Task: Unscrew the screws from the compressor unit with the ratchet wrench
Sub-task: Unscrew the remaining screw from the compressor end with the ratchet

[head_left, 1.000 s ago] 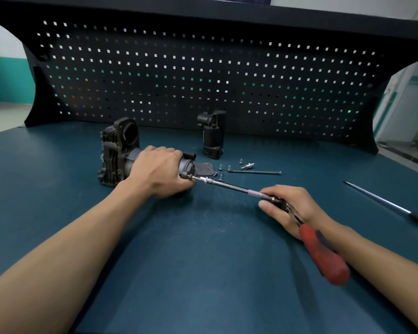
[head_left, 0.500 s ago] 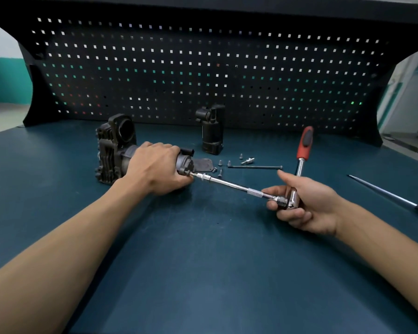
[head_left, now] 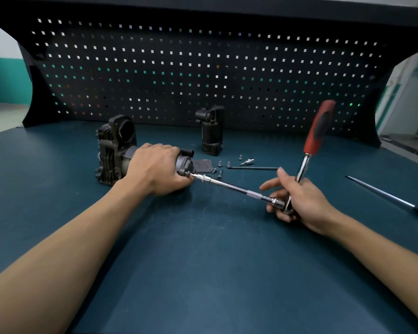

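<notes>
screwdriver (head_left: 389,196) – cut off right, ratchet wrench (head_left: 315,133) blurred

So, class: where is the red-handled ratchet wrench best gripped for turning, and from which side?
Probably grip the ratchet wrench by its red-and-black rubber handle, from the right. It stands nearly upright, farthest from the chrome head that the right hand holds, so likely gives most leverage.

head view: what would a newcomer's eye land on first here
The ratchet wrench stands out: its red handle sticks up right of centre, the right hand holding its head, its long extension running left into the compressor unit. The left hand grips that unit at centre left. Loose screws lie on the bench behind the extension.
</notes>
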Available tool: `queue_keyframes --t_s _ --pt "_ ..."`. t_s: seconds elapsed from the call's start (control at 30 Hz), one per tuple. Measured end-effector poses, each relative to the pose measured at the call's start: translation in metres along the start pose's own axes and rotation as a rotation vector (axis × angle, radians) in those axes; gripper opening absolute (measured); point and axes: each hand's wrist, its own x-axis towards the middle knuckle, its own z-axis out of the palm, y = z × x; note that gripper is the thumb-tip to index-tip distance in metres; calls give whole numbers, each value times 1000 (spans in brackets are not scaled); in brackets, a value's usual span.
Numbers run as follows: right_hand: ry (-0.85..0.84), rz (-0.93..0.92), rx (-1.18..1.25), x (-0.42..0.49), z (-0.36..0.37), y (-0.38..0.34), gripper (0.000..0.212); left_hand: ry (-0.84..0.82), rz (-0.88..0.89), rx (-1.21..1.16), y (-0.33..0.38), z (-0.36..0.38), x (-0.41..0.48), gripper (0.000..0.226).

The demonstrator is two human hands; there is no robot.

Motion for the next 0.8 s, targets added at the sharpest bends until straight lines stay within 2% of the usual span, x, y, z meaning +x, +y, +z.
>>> queue_keyframes --t_s 0.1,0.17,0.23,0.33,0.43,0.6,0.7,0.8 --pt "-11 -270 -256 -2 -7 4 41 -6 -7 7 0 0 0 47" --pt "-21 -447 -541 -2 -11 7 32 -7 -8 7 0 -1 0 46" --pt "17 -613 -738 0 -12 8 29 -10 -11 4 0 -1 0 46" --pt "14 -751 -875 0 -13 11 30 -20 -15 0 1 -1 -1 47" --pt "-1 -816 -1025 -3 -19 10 39 -24 -18 -5 0 -1 -1 47" --pt "82 -914 -1149 -2 -21 6 44 -30 -18 -3 0 -2 0 47" --pt "57 -837 -1062 1 -21 11 43 -28 -14 3 0 -1 0 48" --pt "-16 -708 -852 3 -18 17 39 -32 -7 6 0 0 0 48"
